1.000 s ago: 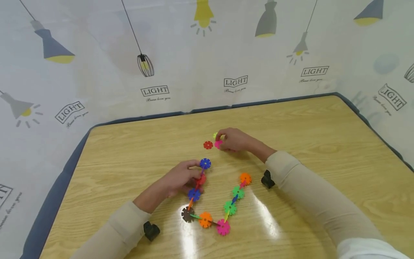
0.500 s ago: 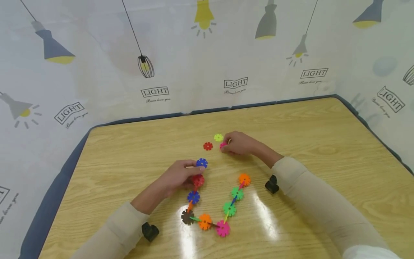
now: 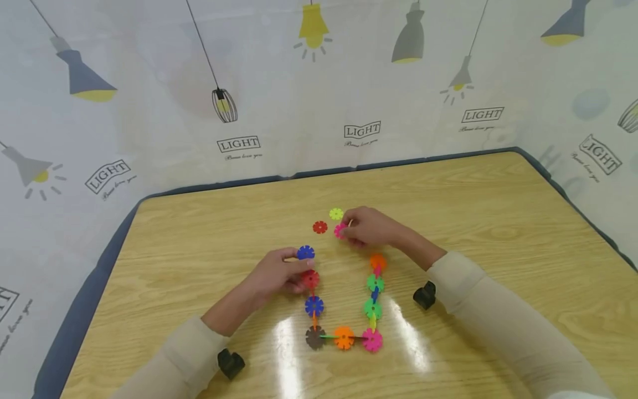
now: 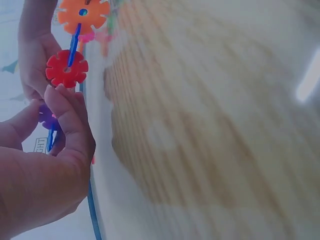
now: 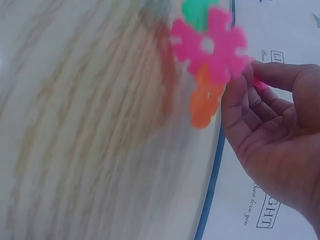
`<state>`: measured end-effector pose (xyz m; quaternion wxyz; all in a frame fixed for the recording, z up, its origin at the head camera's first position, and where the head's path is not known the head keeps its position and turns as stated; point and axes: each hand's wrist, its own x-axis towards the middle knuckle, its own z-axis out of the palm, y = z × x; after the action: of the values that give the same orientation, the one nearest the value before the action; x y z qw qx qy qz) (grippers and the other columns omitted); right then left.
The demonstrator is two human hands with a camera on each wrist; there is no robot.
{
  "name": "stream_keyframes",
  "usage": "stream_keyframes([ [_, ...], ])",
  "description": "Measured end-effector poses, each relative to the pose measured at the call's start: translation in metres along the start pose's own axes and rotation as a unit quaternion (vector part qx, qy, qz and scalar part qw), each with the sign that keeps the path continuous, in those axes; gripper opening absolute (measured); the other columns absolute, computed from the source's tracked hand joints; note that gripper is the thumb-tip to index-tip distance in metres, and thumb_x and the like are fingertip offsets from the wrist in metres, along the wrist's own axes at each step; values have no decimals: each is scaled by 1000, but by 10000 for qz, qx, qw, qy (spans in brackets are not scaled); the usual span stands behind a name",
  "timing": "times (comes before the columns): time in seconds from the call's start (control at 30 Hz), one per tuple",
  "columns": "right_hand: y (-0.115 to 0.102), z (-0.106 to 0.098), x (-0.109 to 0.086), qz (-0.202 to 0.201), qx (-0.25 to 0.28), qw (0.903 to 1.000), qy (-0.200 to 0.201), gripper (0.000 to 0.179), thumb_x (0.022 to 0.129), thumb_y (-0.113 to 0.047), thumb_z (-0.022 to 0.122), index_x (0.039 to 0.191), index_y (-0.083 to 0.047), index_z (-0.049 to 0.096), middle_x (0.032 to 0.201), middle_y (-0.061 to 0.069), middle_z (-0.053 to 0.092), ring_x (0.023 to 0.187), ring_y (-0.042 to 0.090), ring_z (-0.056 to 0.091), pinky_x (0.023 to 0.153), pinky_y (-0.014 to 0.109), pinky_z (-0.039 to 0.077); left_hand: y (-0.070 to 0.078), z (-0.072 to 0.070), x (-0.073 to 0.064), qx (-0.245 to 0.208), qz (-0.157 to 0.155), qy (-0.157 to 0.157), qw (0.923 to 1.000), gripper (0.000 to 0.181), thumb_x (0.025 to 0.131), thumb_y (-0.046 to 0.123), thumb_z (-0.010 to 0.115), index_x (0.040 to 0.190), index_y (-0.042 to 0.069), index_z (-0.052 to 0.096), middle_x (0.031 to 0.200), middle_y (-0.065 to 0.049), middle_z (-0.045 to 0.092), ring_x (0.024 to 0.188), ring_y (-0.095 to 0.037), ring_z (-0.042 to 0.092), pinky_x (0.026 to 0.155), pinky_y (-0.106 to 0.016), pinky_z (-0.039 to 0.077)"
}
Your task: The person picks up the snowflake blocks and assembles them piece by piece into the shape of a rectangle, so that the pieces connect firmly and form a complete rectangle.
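Slotted snowflake discs, joined edge to edge, form a U-shaped chain with its near side at the brown (image 3: 315, 337), orange (image 3: 344, 338) and pink (image 3: 372, 339) discs. At the chain's upper left end, my left hand (image 3: 278, 274) pinches a blue snowflake disc (image 3: 305, 252) between thumb and fingers. Just below its fingers is a red disc (image 3: 311, 279) of the chain. My right hand (image 3: 372, 226) pinches a loose pink snowflake disc (image 3: 340, 230), apart from the chain. The chain's right arm ends in an orange disc (image 3: 377, 261), below that hand.
Loose red (image 3: 320, 227) and yellow (image 3: 336, 213) snowflake discs lie flat beyond the hands on the wooden table (image 3: 199, 233). A printed cloth wall (image 3: 294, 138) stands behind the table's far edge. Black mounts (image 3: 231, 363) sit at both wrists.
The chain's near side and right arm have swung rightward, so its arms now stand nearly parallel. My right hand has drawn the pink disc away from the yellow one. My left hand keeps its hold.
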<state>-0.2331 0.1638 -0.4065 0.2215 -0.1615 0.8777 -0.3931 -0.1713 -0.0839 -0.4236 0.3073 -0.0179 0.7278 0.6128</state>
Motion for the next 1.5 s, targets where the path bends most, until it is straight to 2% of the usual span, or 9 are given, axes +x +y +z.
stream_keyframes([
  [0.27, -6, 7, -6, 41, 164, 9998, -109, 13, 96, -17, 60, 96, -4, 63, 76, 9, 66, 62, 19, 61, 62, 31, 55, -3, 5, 1, -323, 159, -214, 9991, 32, 94, 20, 65, 118, -1, 60, 77, -4, 70, 66, -16, 67, 64, -29, 58],
  [0.53, -16, 17, -10, -191, 294, 9990, -280, 9, 96, -12, 61, 92, -4, 63, 79, 10, 67, 64, 16, 60, 62, 29, 54, -3, 8, 2, -484, 81, -161, 9987, 36, 99, 26, 57, 117, -5, 58, 84, -6, 66, 67, -15, 63, 65, -28, 57],
  [0.87, -21, 27, -10, -443, 64, 9984, -343, 6, 96, -11, 61, 91, -7, 63, 76, 5, 66, 65, 16, 61, 62, 28, 54, -3, 7, 3, -628, 75, -241, 9977, 33, 104, 20, 45, 119, -7, 57, 87, -6, 64, 67, -14, 62, 64, -28, 56],
  [1.13, -24, 34, -9, -743, -268, 9967, -167, 9, 95, -12, 63, 87, -10, 64, 75, 5, 66, 63, 13, 58, 60, 27, 51, -3, 8, 4, -580, 36, -78, 9983, 32, 104, 18, 46, 113, -8, 61, 81, -6, 64, 64, -13, 62, 62, -26, 55],
  [1.33, -25, 36, -10, -807, -1, 9967, -73, 10, 94, -10, 63, 88, -4, 68, 74, 7, 68, 64, 15, 61, 61, 27, 52, -1, 9, 2, -685, -32, 4, 9976, 30, 103, 16, 46, 110, -9, 62, 82, -7, 64, 64, -14, 62, 63, -26, 56],
  [1.5, -24, 37, -11, -764, 288, 9966, -144, 10, 94, -7, 63, 86, -4, 68, 75, 10, 68, 67, 20, 65, 62, 32, 56, 1, 9, 0, -656, -23, -88, 9978, 30, 103, 16, 47, 109, -10, 62, 83, -7, 65, 65, -14, 62, 63, -26, 55],
])
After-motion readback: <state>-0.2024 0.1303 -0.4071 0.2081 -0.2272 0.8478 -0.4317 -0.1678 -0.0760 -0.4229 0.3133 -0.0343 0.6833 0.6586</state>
